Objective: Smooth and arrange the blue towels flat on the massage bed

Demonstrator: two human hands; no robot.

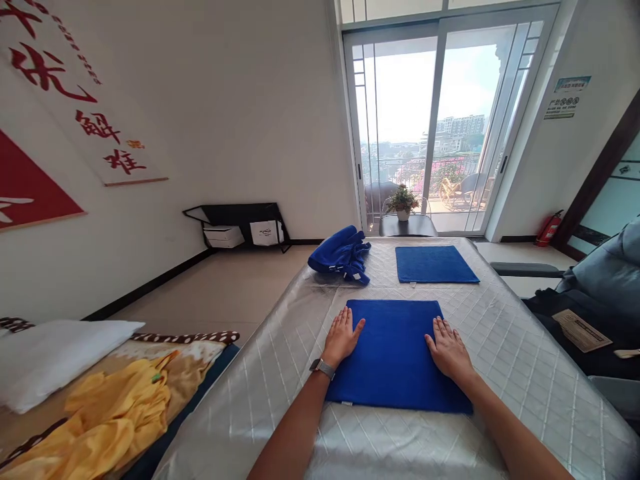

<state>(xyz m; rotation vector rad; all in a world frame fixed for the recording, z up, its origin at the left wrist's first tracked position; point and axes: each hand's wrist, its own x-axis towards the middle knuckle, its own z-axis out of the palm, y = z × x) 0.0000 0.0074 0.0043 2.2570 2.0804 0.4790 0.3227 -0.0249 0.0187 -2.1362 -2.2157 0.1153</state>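
A blue cloth (pixel 395 360), like a towel, lies flat on the silver quilted table cover (pixel 270 380) in front of me. My left hand (pixel 343 337) rests palm down on its left edge, fingers stretched out, with a watch on the wrist. On the right edge, my right hand (pixel 449 348) lies flat too, fingers extended. Neither hand grips anything. Farther back, a second blue cloth (pixel 435 265) is spread flat. To its left sits a crumpled pile of blue cloths (pixel 341 255) with small white tags showing.
On the left is a bed with a white pillow (pixel 65 357) and a yellow garment (pixel 120 413). A potted plant (pixel 403 202) stands on a chair (pixel 425 225) beyond the table. At right are a dark seat with a brown paper packet (pixel 581 330) and a fire extinguisher (pixel 549 229).
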